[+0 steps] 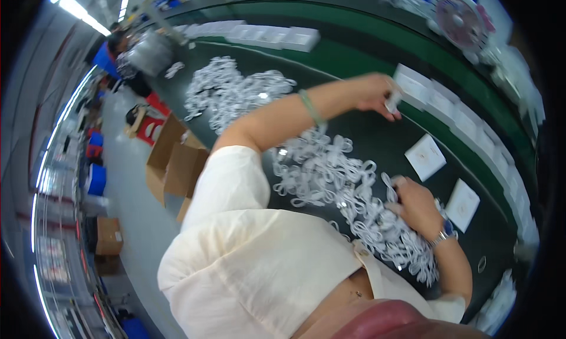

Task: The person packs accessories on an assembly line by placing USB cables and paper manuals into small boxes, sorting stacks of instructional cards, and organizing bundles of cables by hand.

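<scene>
My left arm, with a pale green bangle, reaches across the dark green table point(348, 124). My left hand point(375, 92) is closed, its fingertips pinching a small white object point(393, 101) whose kind is too blurred to tell. It is beside a row of open white boxes point(413, 85). Nearer my body, my right hand point(417, 204), wearing a metal watch, rests at the edge of a long heap of coiled white cables point(365, 212). Its thumb and fingers close on one coiled white cable point(389, 187), which stands up from the heap.
Two flat white boxes point(425, 157) point(463, 205) lie right of my hands. Another cable heap point(224, 91) lies beyond my left arm. More white boxes point(271, 36) line the far side. An open cardboard carton point(177, 165) stands left of the table; a person point(127, 62) is farther back.
</scene>
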`<action>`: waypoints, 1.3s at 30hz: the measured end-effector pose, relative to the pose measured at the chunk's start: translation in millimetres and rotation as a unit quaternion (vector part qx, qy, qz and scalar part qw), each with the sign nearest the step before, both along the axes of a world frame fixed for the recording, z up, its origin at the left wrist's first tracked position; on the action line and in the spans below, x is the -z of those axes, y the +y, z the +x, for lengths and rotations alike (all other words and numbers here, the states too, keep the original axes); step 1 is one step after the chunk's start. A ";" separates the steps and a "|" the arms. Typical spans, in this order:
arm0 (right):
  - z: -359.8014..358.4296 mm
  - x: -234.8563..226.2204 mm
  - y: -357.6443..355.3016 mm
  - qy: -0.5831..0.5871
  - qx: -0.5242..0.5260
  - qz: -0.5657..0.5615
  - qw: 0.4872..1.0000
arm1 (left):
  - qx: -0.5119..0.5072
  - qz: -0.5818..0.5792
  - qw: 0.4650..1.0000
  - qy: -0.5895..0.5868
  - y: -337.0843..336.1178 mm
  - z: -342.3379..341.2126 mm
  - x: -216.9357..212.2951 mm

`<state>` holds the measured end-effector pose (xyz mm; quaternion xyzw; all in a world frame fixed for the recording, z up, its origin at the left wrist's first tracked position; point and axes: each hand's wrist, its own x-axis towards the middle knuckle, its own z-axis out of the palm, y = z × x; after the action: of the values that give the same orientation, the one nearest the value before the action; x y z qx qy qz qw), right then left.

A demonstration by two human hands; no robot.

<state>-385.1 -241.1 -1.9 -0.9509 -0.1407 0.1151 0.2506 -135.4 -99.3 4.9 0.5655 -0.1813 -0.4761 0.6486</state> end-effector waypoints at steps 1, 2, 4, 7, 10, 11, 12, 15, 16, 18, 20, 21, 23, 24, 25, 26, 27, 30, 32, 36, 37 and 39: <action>-3.4 6.6 2.9 -0.008 0.013 -0.033 0.999 | -0.004 0.000 1.000 -0.009 -6.5 13.5 2.2; -6.1 12.7 2.1 -0.051 -0.004 -0.021 0.998 | -0.031 -0.004 0.998 -0.059 -9.9 20.0 -0.7; -1.8 8.2 4.2 -0.037 -0.010 -0.005 0.999 | -0.091 0.116 0.956 -0.254 -13.8 50.2 2.8; 3.6 -9.1 -5.3 -0.042 0.050 0.086 0.994 | -0.162 0.167 0.841 -0.488 -31.9 75.6 9.7; 10.6 -24.5 -29.0 -0.086 0.116 0.114 0.983 | -0.152 0.232 0.739 -0.614 -58.3 84.0 22.9; 16.6 -28.2 -37.3 -0.105 0.148 0.129 0.975 | -0.142 0.223 0.743 -0.615 -63.6 86.1 26.8; 24.4 -25.4 -50.8 -0.150 0.162 0.123 0.968 | -0.151 0.227 0.710 -0.649 -69.1 90.0 35.1; 48.5 -16.3 -102.0 -0.153 0.290 0.178 0.928 | -0.137 0.232 0.670 -0.692 -91.9 84.4 42.9; 59.7 -6.2 -120.3 -0.197 0.324 0.145 0.914 | -0.130 0.287 0.650 -0.692 -95.5 84.0 44.2; 83.3 0.6 -151.1 -0.207 0.376 0.075 0.900 | -0.119 0.337 0.629 -0.690 -97.4 83.4 49.3; 108.1 11.7 -170.5 -0.182 0.397 0.028 0.899 | -0.131 0.374 0.574 -0.717 -97.8 84.7 54.8; 122.0 17.4 -177.3 -0.182 0.400 0.027 0.898 | -0.129 0.372 0.575 -0.717 -97.3 86.0 54.6; 143.3 28.7 -182.0 -0.165 0.384 -0.058 0.907 | -0.112 0.379 0.524 -0.754 -95.0 86.6 54.5; 156.8 35.2 -174.4 -0.163 0.379 -0.054 0.909 | -0.097 0.387 0.524 -0.752 -87.2 92.4 55.8; 166.1 39.1 -167.8 -0.142 0.377 -0.077 0.912 | -0.096 0.389 0.524 -0.751 -82.7 95.6 55.6; 173.2 42.9 -162.8 -0.120 0.375 -0.099 0.914 | -0.070 0.396 0.525 -0.750 -78.6 98.4 56.0; 178.0 46.5 -163.3 -0.118 0.377 -0.099 0.914 | -0.044 0.400 0.526 -0.749 -77.0 98.6 54.6; 181.3 52.3 -165.2 -0.126 0.332 -0.082 0.931 | -0.026 0.383 0.516 -0.765 -71.1 101.0 51.2; 172.9 49.5 -163.4 -0.158 0.327 -0.072 0.929 | -0.035 0.394 0.518 -0.759 -64.1 104.8 48.6; 114.9 1.3 -120.9 -0.166 0.190 0.015 0.968 | -0.063 0.383 0.522 -0.760 -38.2 94.1 36.5; 93.8 -6.9 -110.3 -0.112 0.149 0.047 0.981 | -0.071 0.359 0.522 -0.770 -35.1 83.9 30.0; 52.5 -23.2 -87.5 -0.112 0.011 0.034 0.993 | -0.026 0.261 0.583 -0.769 -20.0 53.9 21.5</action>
<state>-332.6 -328.6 21.4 -0.9503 -0.1608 0.0003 0.2665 -81.4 -119.4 -16.6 0.8698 -0.4654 0.1267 0.1037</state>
